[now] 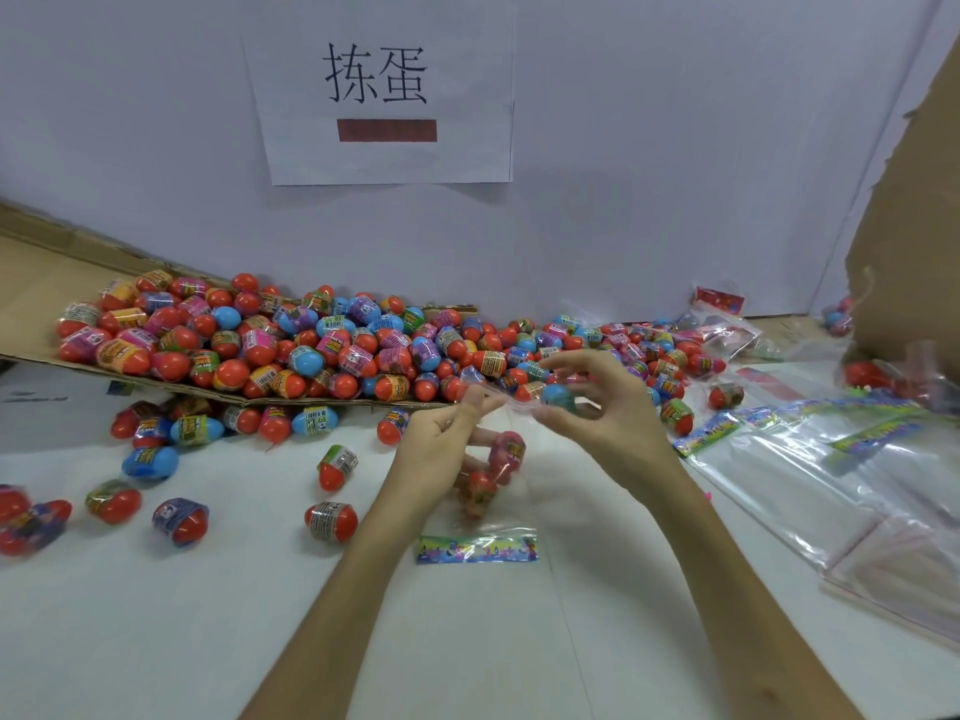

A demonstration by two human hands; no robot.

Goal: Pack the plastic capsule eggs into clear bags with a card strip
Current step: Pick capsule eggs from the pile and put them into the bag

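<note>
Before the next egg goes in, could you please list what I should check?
1. Left hand pinches the bag mouth: ok.
2. Right hand holds a blue egg at the mouth: ok.
3. Card strip at the bag's bottom: ok.
4. Mouth open wide enough for the egg: cannot tell.
5. Count of eggs inside: a pink egg shows, the total cannot tell.
6. Pile close behind the hands for more: ok.

White surface [156,641]: loose capsule eggs [332,521] at left, cardboard sheet [31,283] heaped with eggs at back, clear bags [779,485] piled right.
</note>
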